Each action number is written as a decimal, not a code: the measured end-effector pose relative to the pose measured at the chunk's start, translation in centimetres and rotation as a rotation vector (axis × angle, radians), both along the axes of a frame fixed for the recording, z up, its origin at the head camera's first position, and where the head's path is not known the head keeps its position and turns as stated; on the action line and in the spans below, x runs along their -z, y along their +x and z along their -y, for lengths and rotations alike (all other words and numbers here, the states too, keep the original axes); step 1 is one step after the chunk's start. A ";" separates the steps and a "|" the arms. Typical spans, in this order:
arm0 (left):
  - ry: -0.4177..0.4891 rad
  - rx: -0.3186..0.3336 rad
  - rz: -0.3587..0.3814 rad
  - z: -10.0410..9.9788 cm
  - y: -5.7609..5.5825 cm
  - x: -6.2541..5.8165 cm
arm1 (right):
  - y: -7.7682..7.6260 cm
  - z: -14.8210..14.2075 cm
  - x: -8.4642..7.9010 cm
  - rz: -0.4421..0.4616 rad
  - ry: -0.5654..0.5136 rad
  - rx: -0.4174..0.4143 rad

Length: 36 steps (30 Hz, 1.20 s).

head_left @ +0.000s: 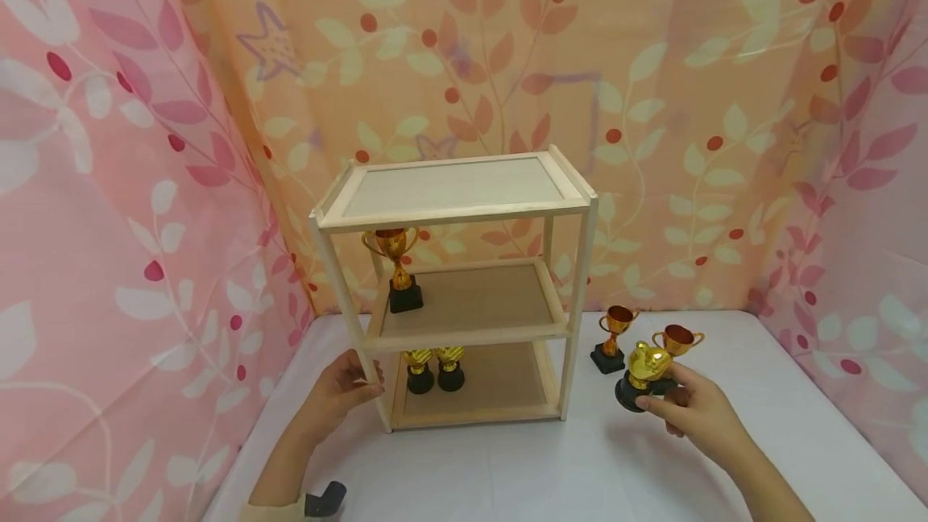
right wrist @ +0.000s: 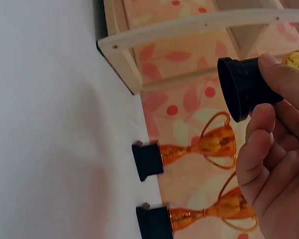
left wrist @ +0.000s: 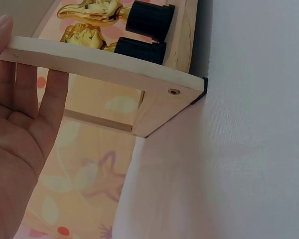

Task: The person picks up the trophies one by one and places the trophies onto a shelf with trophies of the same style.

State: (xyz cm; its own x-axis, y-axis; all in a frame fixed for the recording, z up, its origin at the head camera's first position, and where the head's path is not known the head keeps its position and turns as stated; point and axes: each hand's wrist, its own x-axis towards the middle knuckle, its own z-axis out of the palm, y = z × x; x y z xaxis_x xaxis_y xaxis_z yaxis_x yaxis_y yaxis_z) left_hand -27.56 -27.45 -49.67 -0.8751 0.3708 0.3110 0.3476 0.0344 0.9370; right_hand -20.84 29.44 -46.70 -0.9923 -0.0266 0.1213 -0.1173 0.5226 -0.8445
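Note:
My right hand (head_left: 692,409) holds a small gold trophy (head_left: 648,362) with a round black base, tilted and raised off the table; the right wrist view shows the hollow underside of that base (right wrist: 234,89). With thumb and fingers on either side, my left hand (head_left: 341,389) grips the front left post (left wrist: 104,67) of a wooden three-tier shelf (head_left: 464,337). An orange-gold cup trophy (head_left: 397,268) on a square black base stands at the left of the middle tier. Two gold trophies with round black bases, one of them here (head_left: 450,369), stand at the left of the bottom tier.
To the right of the shelf, a two-handled cup trophy (head_left: 612,337) stands on the white table (head_left: 522,474). Another cup trophy (head_left: 679,338) is partly hidden behind my right hand and the held trophy. Floral curtains (head_left: 652,103) enclose the back and sides.

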 end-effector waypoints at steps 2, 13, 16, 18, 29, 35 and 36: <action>-0.004 -0.002 0.002 0.0 0.0 0.0 | -0.1 0.7 0.1 -0.007 -0.008 -0.030; -0.027 -0.024 0.003 0.0 0.0 -0.2 | 0.1 4.4 0.3 0.049 -0.030 -0.156; -0.046 -0.033 -0.003 0.0 0.0 -0.2 | 0.1 5.2 0.3 0.064 -0.014 -0.173; -0.053 -0.036 -0.002 0.0 0.0 -0.2 | 0.0 5.8 0.3 0.085 -0.011 -0.176; -0.051 -0.050 0.022 -0.1 0.2 -0.3 | -0.1 8.6 0.3 0.141 -0.036 -0.190; -0.062 -0.047 0.001 -0.2 0.2 -0.5 | -0.1 10.1 0.5 0.145 -0.051 -0.226; -0.063 -0.047 0.001 -0.2 0.2 -0.5 | -0.1 10.4 0.6 0.142 -0.056 -0.236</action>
State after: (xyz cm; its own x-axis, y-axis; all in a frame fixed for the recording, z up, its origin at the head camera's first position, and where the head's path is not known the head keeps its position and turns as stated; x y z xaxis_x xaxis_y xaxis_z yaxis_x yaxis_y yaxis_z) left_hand -27.39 -27.27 -49.19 -0.8924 0.3483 0.2869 0.3429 0.1099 0.9329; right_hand -20.90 19.06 -47.28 -0.9666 -0.2562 -0.0109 -0.1086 0.4473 -0.8878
